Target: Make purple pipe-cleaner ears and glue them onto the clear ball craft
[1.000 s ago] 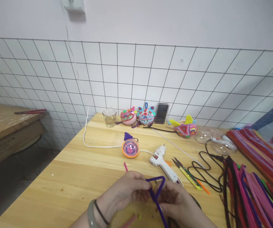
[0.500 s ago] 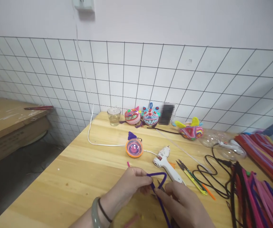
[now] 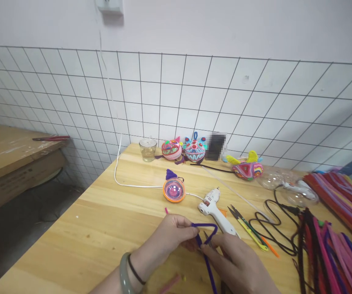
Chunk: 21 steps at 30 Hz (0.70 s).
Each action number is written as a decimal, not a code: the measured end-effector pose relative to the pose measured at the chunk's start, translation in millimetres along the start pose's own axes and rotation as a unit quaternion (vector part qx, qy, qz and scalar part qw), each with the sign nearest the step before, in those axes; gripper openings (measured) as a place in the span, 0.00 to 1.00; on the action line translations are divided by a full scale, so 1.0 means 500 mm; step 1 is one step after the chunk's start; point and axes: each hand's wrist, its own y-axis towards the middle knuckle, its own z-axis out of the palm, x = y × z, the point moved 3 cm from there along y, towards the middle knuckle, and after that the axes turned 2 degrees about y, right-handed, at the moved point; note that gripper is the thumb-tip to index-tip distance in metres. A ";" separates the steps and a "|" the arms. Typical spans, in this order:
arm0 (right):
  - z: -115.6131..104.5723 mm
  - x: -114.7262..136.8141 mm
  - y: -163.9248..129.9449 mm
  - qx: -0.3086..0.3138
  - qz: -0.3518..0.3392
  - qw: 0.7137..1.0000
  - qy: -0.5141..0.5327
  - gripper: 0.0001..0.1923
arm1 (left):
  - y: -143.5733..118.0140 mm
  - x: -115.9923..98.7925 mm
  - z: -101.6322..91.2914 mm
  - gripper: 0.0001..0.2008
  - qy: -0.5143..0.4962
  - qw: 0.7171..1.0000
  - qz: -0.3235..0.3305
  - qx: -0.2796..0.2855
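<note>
A purple pipe cleaner [image 3: 206, 225] is bent into a narrow loop between my hands, its long tail hanging toward the table's front edge. My left hand [image 3: 176, 234] pinches one corner of the loop between thumb and fingers. Closed on the other side, my right hand [image 3: 240, 261] has its fingertips on the pipe cleaner where the strands meet. A dark pointed metal tip [image 3: 207, 237] shows by the right fingers; the rest of that tool is hidden by the hand. Beyond my hands lies a clear dome [image 3: 174, 189] lined with coloured coils, with a purple coiled triangle at its top.
A white glue gun [image 3: 217, 210] lies just past my right hand, with yellow-handled scissors [image 3: 251, 232] beside it. Pipe cleaner bundles [image 3: 332, 253] and a black cable [image 3: 267, 204] occupy the right. Decorated fish-like figures [image 3: 195, 150] and a glass cup [image 3: 148, 150] stand along the wall.
Both hands stay closed on the pipe cleaner, almost in place. The loop looks slightly flatter, and its hanging tail has swung a little to the left.
</note>
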 end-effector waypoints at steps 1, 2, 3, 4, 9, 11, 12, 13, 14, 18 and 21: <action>0.000 0.002 0.000 0.001 0.012 1.000 0.003 0.18 | 0.000 -0.001 0.000 0.11 0.002 1.000 0.001 0.001; 0.000 0.003 0.000 0.006 0.024 1.000 0.009 0.19 | -0.001 -0.002 0.000 0.12 0.005 1.000 0.003 0.000; 0.001 0.003 -0.001 0.013 0.037 0.999 0.016 0.20 | -0.001 -0.004 -0.001 0.12 0.008 1.000 0.005 -0.002; 0.002 0.002 -0.001 0.023 0.052 0.998 0.022 0.20 | -0.002 -0.005 -0.001 0.12 0.012 1.000 0.006 -0.003; 0.011 -0.016 -0.010 0.067 0.102 0.992 0.042 0.20 | 0.001 -0.002 -0.003 0.14 0.035 0.999 0.012 0.004; 0.014 -0.021 -0.013 0.066 0.068 0.994 0.055 0.18 | 0.006 0.005 -0.004 0.15 0.035 0.999 0.015 0.006; 0.015 -0.022 -0.013 0.066 0.036 0.995 0.063 0.17 | 0.008 0.009 -0.005 0.15 0.032 0.999 0.016 0.006; 0.015 -0.021 -0.014 0.066 0.002 0.995 0.069 0.15 | 0.011 0.012 -0.005 0.16 0.029 0.999 0.020 0.005; 0.016 -0.020 -0.013 0.069 -0.025 0.995 0.075 0.13 | 0.013 0.015 -0.005 0.16 0.027 0.999 0.025 0.005; 0.016 -0.018 -0.007 0.078 -0.047 0.991 0.095 0.11 | 0.016 0.018 -0.004 0.16 0.028 0.999 0.039 0.014; 0.014 -0.015 -0.004 0.080 -0.034 0.990 0.107 0.10 | 0.016 0.017 -0.003 0.17 0.028 0.999 0.037 0.013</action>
